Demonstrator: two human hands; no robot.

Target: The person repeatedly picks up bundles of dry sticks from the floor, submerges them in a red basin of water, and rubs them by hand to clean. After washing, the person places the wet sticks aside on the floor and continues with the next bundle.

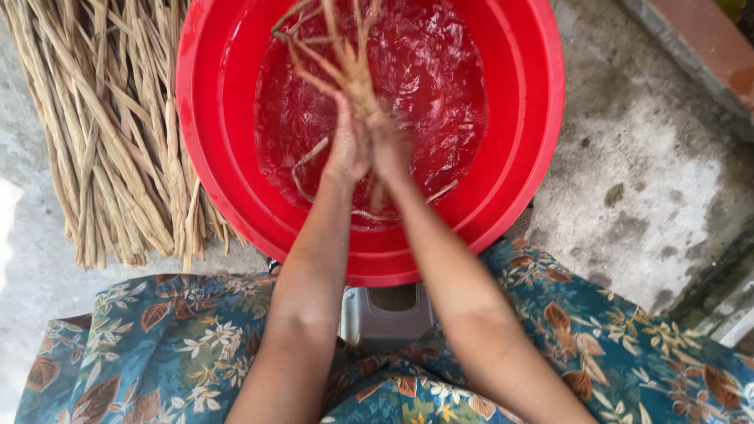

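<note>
Both my hands are together over the red basin (pixel 518 157), pressed side by side. My left hand (pixel 347 145) and my right hand (pixel 389 145) are both closed around one bundle of wet straw-coloured fibre strands (pixel 345 59); the fingers are wrapped tight, with no gap visible between them and the bundle. The right hand is slightly blurred, so the exact finger placement is not readable.

The bundle rises from my grip and fans out beyond it into loose ends over the water (pixel 440 71). A few strands trail below my hands, curling in the water on the near side of the grip.

The water surface is rippled around my hands.

Left of my grip, outside the basin rim, a pile of dry strands (pixel 102 141) lies on the concrete floor (pixel 644 157). Nearer to me than the grip, a grey stool (pixel 385 318) shows between my knees, under the patterned fabric (pixel 628 353).
</note>
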